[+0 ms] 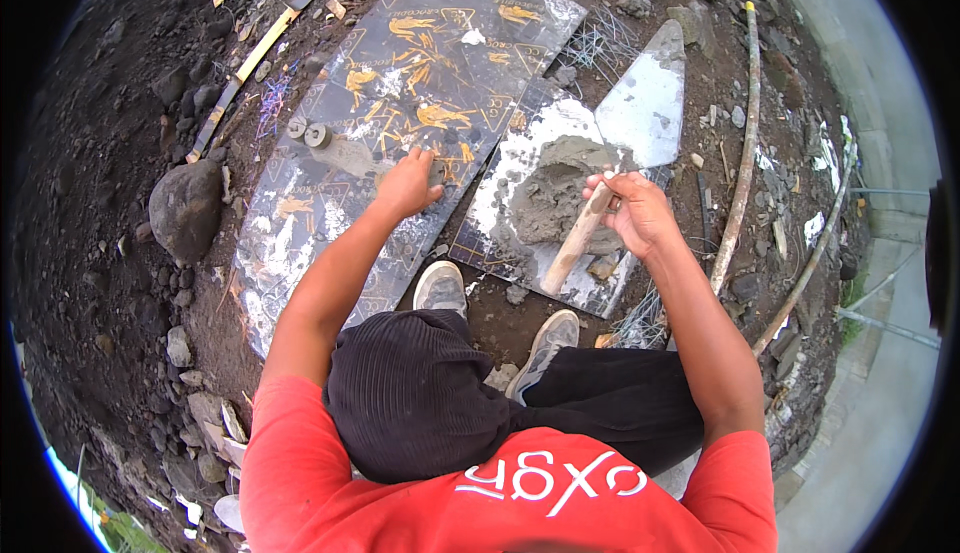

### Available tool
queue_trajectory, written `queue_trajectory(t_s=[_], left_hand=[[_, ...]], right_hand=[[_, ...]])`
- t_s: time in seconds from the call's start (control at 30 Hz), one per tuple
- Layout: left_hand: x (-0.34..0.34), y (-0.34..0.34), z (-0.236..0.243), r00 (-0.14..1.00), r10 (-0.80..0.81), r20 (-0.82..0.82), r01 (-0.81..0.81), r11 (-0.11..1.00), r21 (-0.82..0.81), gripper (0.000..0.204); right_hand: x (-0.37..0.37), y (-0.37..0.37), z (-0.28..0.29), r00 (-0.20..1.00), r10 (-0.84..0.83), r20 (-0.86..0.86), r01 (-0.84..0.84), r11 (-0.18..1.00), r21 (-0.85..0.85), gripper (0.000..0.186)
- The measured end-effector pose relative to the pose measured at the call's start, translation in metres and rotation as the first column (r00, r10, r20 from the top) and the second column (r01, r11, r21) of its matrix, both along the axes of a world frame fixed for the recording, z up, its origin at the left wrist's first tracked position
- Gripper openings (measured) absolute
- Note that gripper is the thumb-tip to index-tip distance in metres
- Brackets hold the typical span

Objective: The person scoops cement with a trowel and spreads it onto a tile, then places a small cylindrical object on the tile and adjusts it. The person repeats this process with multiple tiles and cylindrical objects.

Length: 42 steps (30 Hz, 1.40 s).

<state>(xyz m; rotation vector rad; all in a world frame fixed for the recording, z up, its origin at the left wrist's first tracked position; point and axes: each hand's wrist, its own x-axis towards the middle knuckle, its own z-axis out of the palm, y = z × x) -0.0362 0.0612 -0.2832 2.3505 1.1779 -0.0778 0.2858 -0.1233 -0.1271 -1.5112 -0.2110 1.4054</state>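
Note:
My right hand (pixel 640 213) grips the wooden handle of a trowel, whose broad metal blade (pixel 645 103) points up and away to the right. Below the blade, a mound of wet grey mortar (pixel 540 193) sits on a white-smeared dark board (pixel 480 233). On the larger dark panel (pixel 350 263) with orange markings, my left hand (pixel 408 185) has its fingers curled at the right part, around something greyish that I cannot make out. Two small grey cylinders (pixel 318 135) stand to its upper left, beside a smear of mortar.
Dark soil with stones and a large rock (pixel 185 211) lies left. A long wooden strip (pixel 262 53) is at upper left. Wire bundles (pixel 600 43) lie by the boards. Long poles (pixel 740 173) and a pale concrete strip (pixel 880 253) run along the right.

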Motion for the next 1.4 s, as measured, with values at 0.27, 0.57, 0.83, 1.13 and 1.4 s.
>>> queue_trajectory(t_s=[0.27, 0.57, 0.83, 1.13, 1.4], left_hand=[[-0.007, -0.01, -0.011, 0.991, 0.051, 0.124, -0.054, 0.998, 0.017, 0.06], [-0.009, -0.002, -0.014, 0.993, -0.012, 0.114, 0.005, 0.998, 0.058, 0.06], [-0.008, -0.003, -0.011, 0.997, -0.027, 0.074, 0.024, 0.999, 0.046, 0.063], [-0.008, -0.003, -0.009, 0.993, 0.003, 0.121, -0.014, 0.995, 0.094, 0.063], [-0.011, -0.001, -0.011, 0.986, 0.033, 0.164, -0.041, 0.998, 0.044, 0.067]], right_hand=[[0.038, -0.056, 0.072, 0.998, -0.057, 0.03, 0.055, 0.996, 0.068, 0.018], [0.03, -0.071, 0.089, 0.987, -0.148, -0.067, 0.158, 0.969, 0.189, 0.024], [0.03, -0.063, 0.087, 0.985, -0.153, -0.083, 0.169, 0.956, 0.239, 0.022], [0.024, -0.061, 0.087, 0.986, -0.157, -0.056, 0.166, 0.964, 0.209, 0.023], [0.02, -0.058, 0.083, 0.988, -0.147, -0.043, 0.153, 0.965, 0.214, 0.019]])
